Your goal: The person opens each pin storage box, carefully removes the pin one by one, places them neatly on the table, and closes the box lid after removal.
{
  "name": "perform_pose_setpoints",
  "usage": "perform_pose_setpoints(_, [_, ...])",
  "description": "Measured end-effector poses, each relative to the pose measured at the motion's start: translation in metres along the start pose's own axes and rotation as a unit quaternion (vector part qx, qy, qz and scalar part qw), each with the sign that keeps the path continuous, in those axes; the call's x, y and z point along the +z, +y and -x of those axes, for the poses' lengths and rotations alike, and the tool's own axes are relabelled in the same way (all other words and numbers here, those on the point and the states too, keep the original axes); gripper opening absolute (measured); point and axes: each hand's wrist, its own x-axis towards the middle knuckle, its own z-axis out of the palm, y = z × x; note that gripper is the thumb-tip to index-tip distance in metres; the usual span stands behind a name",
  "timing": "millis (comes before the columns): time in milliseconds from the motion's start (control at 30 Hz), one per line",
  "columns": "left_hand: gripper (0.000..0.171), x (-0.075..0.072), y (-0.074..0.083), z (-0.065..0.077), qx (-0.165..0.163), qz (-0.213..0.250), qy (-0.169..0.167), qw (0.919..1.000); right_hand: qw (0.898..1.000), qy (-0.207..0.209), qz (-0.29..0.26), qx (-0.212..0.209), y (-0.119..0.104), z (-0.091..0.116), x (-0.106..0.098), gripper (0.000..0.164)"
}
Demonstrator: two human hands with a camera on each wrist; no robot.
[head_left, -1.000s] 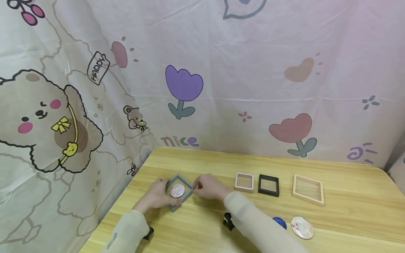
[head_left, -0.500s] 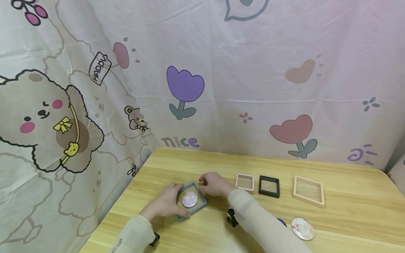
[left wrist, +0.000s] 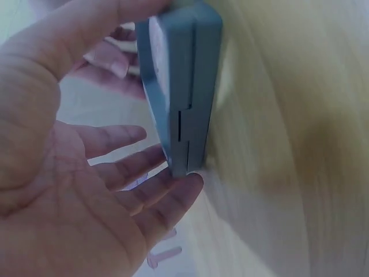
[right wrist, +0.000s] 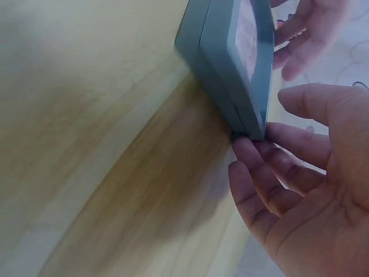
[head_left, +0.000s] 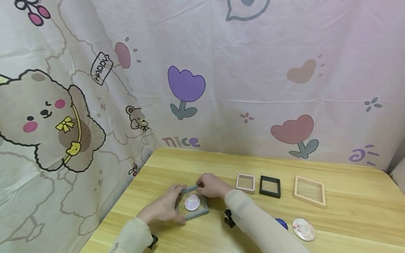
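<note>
A square grey display frame (head_left: 197,215) with a clear film stands low over the left part of the table, a round pinkish-white badge (head_left: 192,202) showing inside it. My left hand (head_left: 162,206) spans its left side and grips it, thumb at the near corner and fingers at the far one. In the left wrist view, the frame's split side edge (left wrist: 193,75) faces the palm. At the far right corner, my right hand (head_left: 212,186) holds the frame by its fingertips. The right wrist view shows those fingers (right wrist: 282,167) around the corner, with the thumb apart.
To the right on the wooden table (head_left: 253,219) lie a pink frame (head_left: 245,189), a black frame (head_left: 270,194) and a larger beige frame (head_left: 309,201). Nearer are a blue badge (head_left: 282,224), partly behind the right sleeve, and a white patterned badge (head_left: 303,229). A printed cloth (head_left: 221,70) hangs behind.
The grey frame has shifted right and nearer in the left hand and turned. The right hand came off its right corner, and its fingers are now at the far right corner.
</note>
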Motion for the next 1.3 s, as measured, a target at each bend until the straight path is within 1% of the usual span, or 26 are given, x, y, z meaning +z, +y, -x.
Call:
perform_pose_setpoints(133, [0.116, -0.006, -0.006, 0.003, -0.022, 0.006, 0.019, 0.9996, 1.000, -0.007, 0.007, -0.010, 0.004, 0.003, -0.002, 0.019])
perform_pose_setpoints(267, [0.106, -0.009, -0.010, 0.005, -0.050, 0.013, 0.043, 0.9977, 1.000, -0.013, 0.006, -0.010, 0.007, 0.010, -0.006, 0.021])
perform_pose_setpoints(367, [0.099, -0.010, -0.013, 0.004, -0.062, 0.015, 0.058, 0.9962, 1.000, -0.020, 0.013, -0.001, 0.007, 0.016, -0.009, 0.032])
perform_pose_setpoints(567, [0.086, -0.012, -0.017, 0.001, -0.069, 0.024, 0.088, 0.9934, 0.999, -0.035, 0.023, 0.010, 0.005, 0.027, -0.012, 0.052])
perform_pose_setpoints(633, [0.081, -0.012, -0.017, 0.000, -0.066, 0.025, 0.094, 0.9931, 0.999, -0.039, 0.021, 0.009, 0.003, 0.030, -0.012, 0.056])
perform_pose_setpoints(767, [0.072, -0.011, -0.020, -0.001, -0.044, 0.011, 0.098, 0.9941, 0.998, -0.052, 0.025, 0.011, -0.005, 0.036, -0.012, 0.064])
perform_pose_setpoints(900, [0.071, -0.009, -0.023, -0.001, -0.022, -0.002, 0.096, 0.9951, 0.997, -0.074, 0.019, 0.020, -0.015, 0.042, -0.010, 0.076])
perform_pose_setpoints(1033, [0.073, -0.009, -0.024, -0.001, -0.004, -0.004, 0.088, 0.9961, 0.996, -0.081, 0.026, 0.031, -0.021, 0.044, -0.009, 0.085])
perform_pose_setpoints(1100, [0.073, -0.009, -0.024, -0.001, 0.006, -0.005, 0.083, 0.9965, 0.996, -0.076, 0.044, 0.031, -0.021, 0.043, -0.009, 0.085])
perform_pose_setpoints(1167, [0.072, -0.009, -0.024, -0.001, 0.014, -0.006, 0.079, 0.9967, 0.994, -0.067, 0.077, 0.028, -0.020, 0.041, -0.008, 0.087])
perform_pose_setpoints(1267, [0.071, -0.010, -0.023, -0.002, 0.025, -0.003, 0.072, 0.9971, 0.989, -0.052, 0.135, 0.017, -0.016, 0.036, -0.006, 0.095])
perform_pose_setpoints(1300, [0.071, -0.010, -0.023, -0.002, 0.027, -0.001, 0.070, 0.9972, 0.987, -0.047, 0.152, 0.014, -0.016, 0.034, -0.006, 0.100])
